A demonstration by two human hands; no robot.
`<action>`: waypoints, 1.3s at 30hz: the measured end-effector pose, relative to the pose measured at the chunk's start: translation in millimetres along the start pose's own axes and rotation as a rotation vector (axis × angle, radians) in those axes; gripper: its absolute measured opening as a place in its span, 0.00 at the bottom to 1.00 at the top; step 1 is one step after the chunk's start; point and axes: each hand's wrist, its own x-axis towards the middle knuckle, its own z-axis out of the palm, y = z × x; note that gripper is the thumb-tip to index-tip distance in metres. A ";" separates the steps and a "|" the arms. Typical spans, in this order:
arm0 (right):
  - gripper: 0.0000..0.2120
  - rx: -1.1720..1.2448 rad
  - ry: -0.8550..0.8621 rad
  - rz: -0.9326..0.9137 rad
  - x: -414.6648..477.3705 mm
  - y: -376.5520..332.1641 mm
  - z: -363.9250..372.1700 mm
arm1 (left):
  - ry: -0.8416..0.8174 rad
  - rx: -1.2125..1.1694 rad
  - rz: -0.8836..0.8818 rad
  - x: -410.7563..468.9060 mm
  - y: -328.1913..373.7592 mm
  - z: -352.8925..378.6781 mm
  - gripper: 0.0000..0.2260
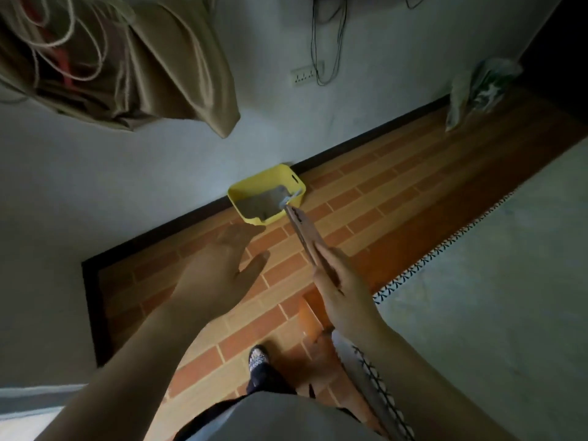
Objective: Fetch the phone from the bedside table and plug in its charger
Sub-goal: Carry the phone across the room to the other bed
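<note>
My right hand is shut on the phone, a thin brownish slab seen edge-on that points away from me toward the wall. A small pale piece sits at its far tip; whether it is a charger plug I cannot tell. To the left, my left hand hovers over the floor with fingers spread, holding nothing. A white socket strip is mounted on the wall above, with dark cables hanging into it. The bedside table is not in view.
A yellow plastic basket stands on the brick-patterned floor against the wall, just beyond the phone's tip. A brown curtain hangs at upper left. The bed with a patterned edge fills the right side. A plastic bag leans in the far corner.
</note>
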 end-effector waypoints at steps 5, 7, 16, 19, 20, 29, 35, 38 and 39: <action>0.18 0.042 0.072 0.036 102.3 -11.1 3.5 | -0.065 -0.033 0.084 124.8 -40.1 -18.0 0.21; 0.18 0.038 0.119 0.086 131.1 -9.2 -1.0 | -0.100 -0.082 0.167 164.4 -46.6 -14.5 0.20; 0.18 0.025 0.322 0.170 264.9 17.2 -63.8 | -0.221 -0.168 0.288 353.5 -43.6 4.6 0.19; 0.18 0.096 0.366 0.179 321.2 31.7 -95.2 | -0.260 -0.208 0.314 432.0 -31.5 17.7 0.18; 0.18 0.099 0.386 0.186 340.7 36.0 -108.0 | -0.262 -0.204 0.344 460.0 -25.0 24.0 0.17; 0.20 -0.026 0.569 0.301 488.3 76.8 -246.4 | -0.452 -0.206 0.483 695.4 55.1 81.5 0.26; 0.21 -0.062 0.685 0.362 573.1 102.1 -343.6 | -0.504 -0.253 0.565 829.2 135.6 115.2 0.27; 0.19 -0.110 0.774 0.337 624.1 113.8 -399.4 | -0.495 -0.255 0.659 908.8 176.0 135.4 0.24; 0.19 -0.121 0.806 0.333 640.1 116.6 -417.6 | -0.493 -0.243 0.690 935.9 188.7 141.0 0.23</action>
